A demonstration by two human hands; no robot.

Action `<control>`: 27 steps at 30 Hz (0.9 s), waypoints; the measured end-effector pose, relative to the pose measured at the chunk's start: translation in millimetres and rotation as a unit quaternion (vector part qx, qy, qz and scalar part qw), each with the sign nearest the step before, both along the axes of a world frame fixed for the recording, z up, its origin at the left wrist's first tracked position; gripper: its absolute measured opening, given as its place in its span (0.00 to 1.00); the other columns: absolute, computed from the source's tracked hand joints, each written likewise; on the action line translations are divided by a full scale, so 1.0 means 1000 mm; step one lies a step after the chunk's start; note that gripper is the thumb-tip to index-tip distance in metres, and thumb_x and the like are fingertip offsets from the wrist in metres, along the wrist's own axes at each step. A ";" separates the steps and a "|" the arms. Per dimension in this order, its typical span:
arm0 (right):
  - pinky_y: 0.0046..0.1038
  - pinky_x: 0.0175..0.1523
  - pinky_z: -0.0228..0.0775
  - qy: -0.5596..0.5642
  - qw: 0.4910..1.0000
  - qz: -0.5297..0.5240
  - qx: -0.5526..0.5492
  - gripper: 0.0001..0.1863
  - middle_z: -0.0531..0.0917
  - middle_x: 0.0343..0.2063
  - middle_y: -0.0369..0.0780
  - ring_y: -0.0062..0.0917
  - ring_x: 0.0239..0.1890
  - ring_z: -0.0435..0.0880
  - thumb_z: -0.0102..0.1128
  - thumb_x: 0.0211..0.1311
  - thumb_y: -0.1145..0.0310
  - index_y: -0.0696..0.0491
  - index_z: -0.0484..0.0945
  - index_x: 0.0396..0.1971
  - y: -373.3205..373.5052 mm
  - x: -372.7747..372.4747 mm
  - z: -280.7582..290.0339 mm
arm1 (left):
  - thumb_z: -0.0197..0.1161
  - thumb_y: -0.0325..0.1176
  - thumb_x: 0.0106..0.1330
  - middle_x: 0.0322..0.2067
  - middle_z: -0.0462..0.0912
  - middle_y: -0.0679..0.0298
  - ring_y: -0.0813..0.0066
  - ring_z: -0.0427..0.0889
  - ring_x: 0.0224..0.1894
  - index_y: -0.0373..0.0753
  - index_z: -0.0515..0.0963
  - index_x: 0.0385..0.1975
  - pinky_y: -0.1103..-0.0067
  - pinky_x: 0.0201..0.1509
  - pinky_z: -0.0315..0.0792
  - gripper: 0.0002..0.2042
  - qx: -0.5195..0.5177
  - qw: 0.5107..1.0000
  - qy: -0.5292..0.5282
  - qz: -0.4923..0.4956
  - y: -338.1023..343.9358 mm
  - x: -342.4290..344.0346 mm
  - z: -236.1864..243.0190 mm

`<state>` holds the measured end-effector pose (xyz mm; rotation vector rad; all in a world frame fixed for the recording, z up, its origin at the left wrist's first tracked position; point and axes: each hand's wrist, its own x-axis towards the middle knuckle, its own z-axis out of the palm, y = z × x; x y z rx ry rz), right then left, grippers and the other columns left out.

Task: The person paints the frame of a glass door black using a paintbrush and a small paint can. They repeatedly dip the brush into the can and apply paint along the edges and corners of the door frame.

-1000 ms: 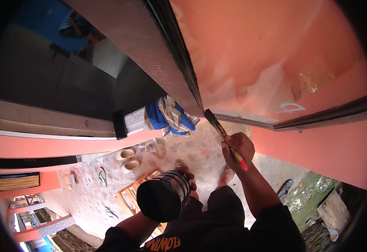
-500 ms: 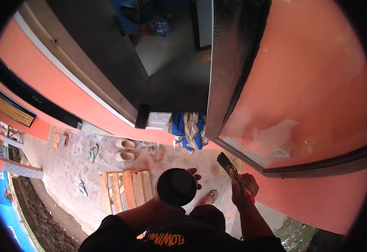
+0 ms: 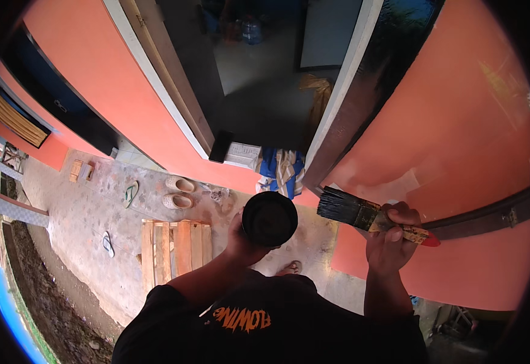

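Note:
My left hand (image 3: 239, 241) grips a round, dark container (image 3: 269, 219) with a dark inside. In my right hand (image 3: 391, 249) is a wide paintbrush (image 3: 347, 206) with black bristles and a red-tipped wooden handle, held nearly level, bristles toward the container but apart from it. Behind the brush are the dark trim (image 3: 477, 217) and salmon-painted surface (image 3: 447, 133) of a window or wall on the right. Beyond both hands, a blue, white and beige striped cloth (image 3: 280, 171) lies on a ledge at the open doorway, beside a white block (image 3: 242, 155) and a dark rectangular item (image 3: 219, 145).
A wooden slatted stool or crate (image 3: 184, 246) stands below at left, near beige clogs (image 3: 177, 201) and loose flip-flops (image 3: 131, 194). A small wooden item (image 3: 76, 170) lies farther along the walkway, which is bordered by a soil strip (image 3: 43, 285). A water jug (image 3: 251, 31) is indoors.
The brush has left the dark trim and swung from steep to nearly level, toward the container. The container is now more upright. My view has turned toward the doorway.

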<state>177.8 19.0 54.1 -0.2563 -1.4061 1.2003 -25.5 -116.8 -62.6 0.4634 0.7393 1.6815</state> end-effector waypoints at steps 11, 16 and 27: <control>0.22 0.34 0.67 -0.094 0.985 0.102 0.103 0.13 0.79 0.27 0.40 0.21 0.26 0.75 0.64 0.56 0.76 0.58 0.76 0.42 -0.050 -0.054 0.014 | 0.58 0.44 0.59 0.55 0.72 0.58 0.61 0.73 0.58 0.39 0.63 0.61 0.64 0.57 0.72 0.30 0.077 0.995 -0.033 -0.046 -0.021 -0.032 0.028; 0.23 0.33 0.67 -0.142 0.980 0.082 0.117 0.12 0.79 0.27 0.41 0.22 0.25 0.76 0.64 0.56 0.77 0.58 0.77 0.41 -0.060 -0.057 0.012 | 0.47 0.61 0.64 0.60 0.70 0.55 0.56 0.70 0.62 0.40 0.63 0.64 0.59 0.63 0.66 0.35 0.006 0.991 -0.102 -0.086 -0.036 -0.050 0.002; 0.22 0.31 0.65 -0.179 0.975 0.044 0.123 0.11 0.78 0.26 0.41 0.20 0.25 0.75 0.64 0.56 0.77 0.59 0.78 0.40 -0.075 -0.062 0.025 | 0.45 0.60 0.66 0.63 0.67 0.54 0.57 0.66 0.65 0.38 0.59 0.66 0.58 0.68 0.59 0.36 0.017 0.987 -0.061 -0.150 -0.034 -0.056 0.016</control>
